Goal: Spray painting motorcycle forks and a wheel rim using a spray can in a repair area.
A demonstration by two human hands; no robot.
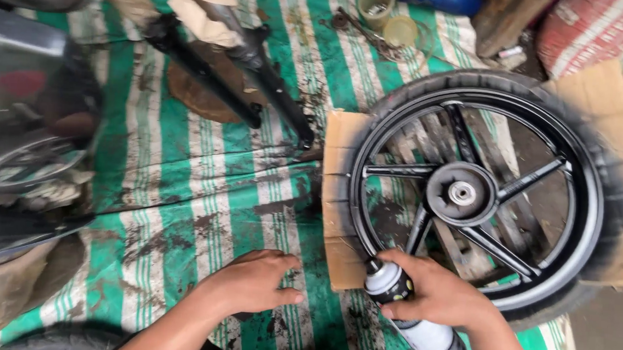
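Observation:
A black motorcycle wheel (469, 195) with five spokes and its tyre lies flat on brown cardboard (337, 198) at the right. My right hand (437, 294) grips a white and black spray can (407, 314), its nozzle end pointing at the wheel's near rim. My left hand (254, 280) rests flat, palm down, on the green and white striped tarp (181, 189), just left of the cardboard, holding nothing.
A black fork-like frame part (238, 70) lies on the tarp at the back, partly wrapped in paper. Plastic cups (386, 14) stand at the far edge. A shiny dark motorcycle body (19, 128) fills the left. Sacks (601, 34) sit at the back right.

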